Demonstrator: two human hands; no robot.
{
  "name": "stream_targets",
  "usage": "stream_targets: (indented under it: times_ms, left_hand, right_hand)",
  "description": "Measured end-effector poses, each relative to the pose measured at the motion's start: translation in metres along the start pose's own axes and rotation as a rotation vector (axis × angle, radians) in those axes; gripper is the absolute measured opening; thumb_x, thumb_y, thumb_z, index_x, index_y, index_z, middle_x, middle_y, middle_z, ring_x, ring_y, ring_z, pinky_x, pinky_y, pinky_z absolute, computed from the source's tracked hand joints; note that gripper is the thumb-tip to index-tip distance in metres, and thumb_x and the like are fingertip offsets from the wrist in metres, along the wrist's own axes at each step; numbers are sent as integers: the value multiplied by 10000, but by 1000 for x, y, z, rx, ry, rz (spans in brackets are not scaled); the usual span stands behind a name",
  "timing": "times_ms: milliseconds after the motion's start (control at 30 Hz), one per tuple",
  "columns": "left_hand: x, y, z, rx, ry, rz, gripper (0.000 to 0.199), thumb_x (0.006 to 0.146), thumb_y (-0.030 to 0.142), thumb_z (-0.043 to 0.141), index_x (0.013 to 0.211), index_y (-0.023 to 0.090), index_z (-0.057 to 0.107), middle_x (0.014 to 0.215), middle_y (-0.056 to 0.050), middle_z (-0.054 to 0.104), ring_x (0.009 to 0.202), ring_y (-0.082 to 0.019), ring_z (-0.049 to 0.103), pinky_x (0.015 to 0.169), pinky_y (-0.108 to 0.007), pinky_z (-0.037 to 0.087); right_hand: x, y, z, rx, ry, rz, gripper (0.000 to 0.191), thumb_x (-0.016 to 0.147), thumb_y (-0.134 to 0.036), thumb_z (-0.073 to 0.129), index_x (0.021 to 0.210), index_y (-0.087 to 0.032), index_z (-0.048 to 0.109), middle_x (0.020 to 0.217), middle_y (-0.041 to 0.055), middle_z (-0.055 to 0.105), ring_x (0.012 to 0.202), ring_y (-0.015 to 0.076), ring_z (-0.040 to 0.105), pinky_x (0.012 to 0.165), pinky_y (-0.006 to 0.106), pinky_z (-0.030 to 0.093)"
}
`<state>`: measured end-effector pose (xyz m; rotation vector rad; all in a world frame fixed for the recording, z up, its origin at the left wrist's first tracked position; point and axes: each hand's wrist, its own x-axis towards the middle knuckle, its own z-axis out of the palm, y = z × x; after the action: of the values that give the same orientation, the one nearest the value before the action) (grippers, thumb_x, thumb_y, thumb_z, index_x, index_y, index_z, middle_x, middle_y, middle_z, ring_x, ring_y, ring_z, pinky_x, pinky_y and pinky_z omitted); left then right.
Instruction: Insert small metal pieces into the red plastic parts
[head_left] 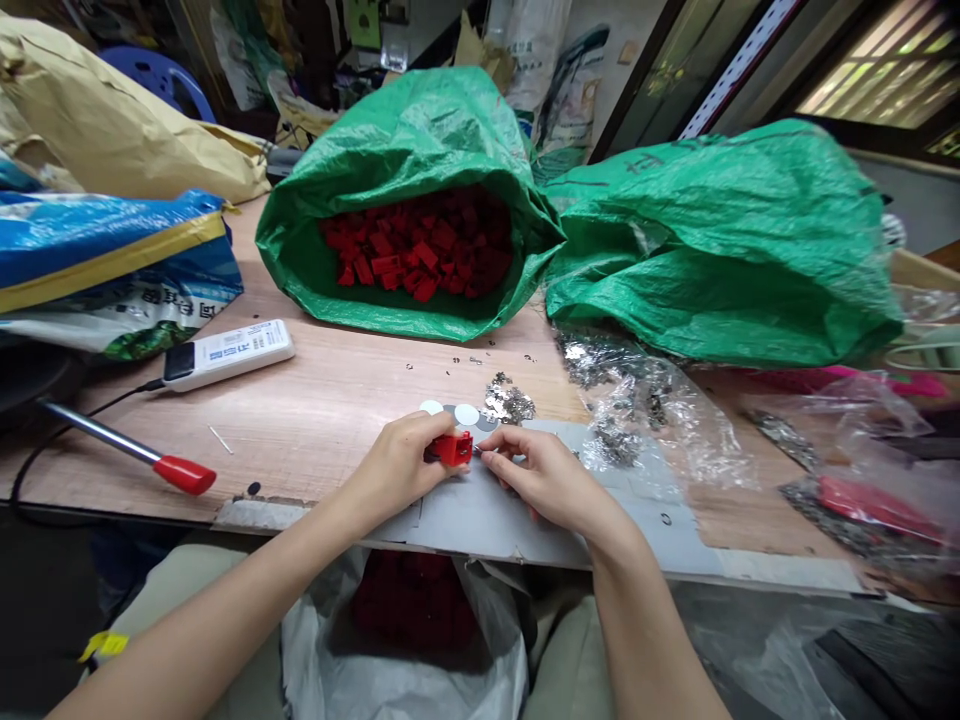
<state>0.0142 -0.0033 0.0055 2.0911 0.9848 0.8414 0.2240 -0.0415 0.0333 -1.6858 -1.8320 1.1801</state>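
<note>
Near the table's front edge, my left hand (401, 455) is wrapped round a small red plastic part (454, 449), whose end faces right. My right hand (536, 470) is just right of that part, thumb and forefinger pinched together at its end. A tiny metallic thing shows at those fingertips, too small to make out. Both hands are over a grey sheet (630, 520) on the table. Just beyond them lies a small pile of shiny metal pieces (509, 398), beside pale round discs (466, 414).
A green sack (405, 130) of red parts stands behind the hands, another green sack (720, 240) to its right. Clear bags of metal pieces (637, 410) lie at the right. At left are a white device (229, 355) and a red-handled lever (184, 474). A pale bag (322, 650) hangs below the edge.
</note>
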Motion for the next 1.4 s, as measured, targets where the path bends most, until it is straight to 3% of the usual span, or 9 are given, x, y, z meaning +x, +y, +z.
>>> stream_targets:
  times_ms: [133,300,533,733,867,1067,1233,1400]
  left_hand:
    - [3,4,-5,-41,-51,-71,245,755,202,773,739,178,530,707,54,551,654,-106,486,606,-218,353]
    - [4,6,-3,13,-42,-51,249,763,205,755,720,175,512,706,48,537,656,-106,472,595,-214,340]
    - [1,6,-2,-2,-42,-97,196,779,225,748,767,172,560,708,42,569,645,-109,468,599,-220,350]
    - [2,6,-1,19,-40,-37,228,786,189,740,731,180,519,716,38,552,664,-119,488,612,-229,352]
    - [4,4,2,93,-18,37,246,789,145,713,720,191,482,708,37,529,669,-128,491,610,-235,345]
    - [0,4,3,73,16,6,171,791,152,731,782,189,564,751,21,595,700,-136,540,634,-241,384]
    - [-4,3,2,-44,0,18,188,793,156,742,949,193,645,922,-23,686,821,-163,622,739,-263,461]
    - [-1,2,1,70,-12,6,155,777,189,760,834,190,616,799,9,646,718,-142,574,649,-239,416]
  right_hand:
    - [0,-11,2,-39,61,-22,151,908,-280,525,861,-196,642,639,-14,604,445,109,502,441,219,362]
    - [2,-14,5,-59,70,-27,129,892,-241,542,850,-186,651,711,5,642,466,98,517,445,210,362]
    - [3,0,4,120,13,23,175,930,-347,512,941,-209,619,642,-41,543,360,90,487,318,201,356]
    - [4,-5,6,50,46,38,159,929,-339,508,910,-213,603,675,-19,607,359,91,481,314,195,330]
    - [6,-9,10,-87,135,-52,129,916,-268,517,848,-202,604,765,25,667,503,116,565,406,192,374]
    - [2,-1,8,65,35,6,215,946,-408,503,911,-219,600,747,-5,629,423,104,517,345,210,389]
    - [2,3,8,55,44,-15,232,943,-421,514,893,-215,608,695,-16,609,404,103,515,350,219,384]
    - [2,-3,9,-2,53,-15,200,936,-367,512,857,-212,611,648,-22,611,384,100,512,384,223,390]
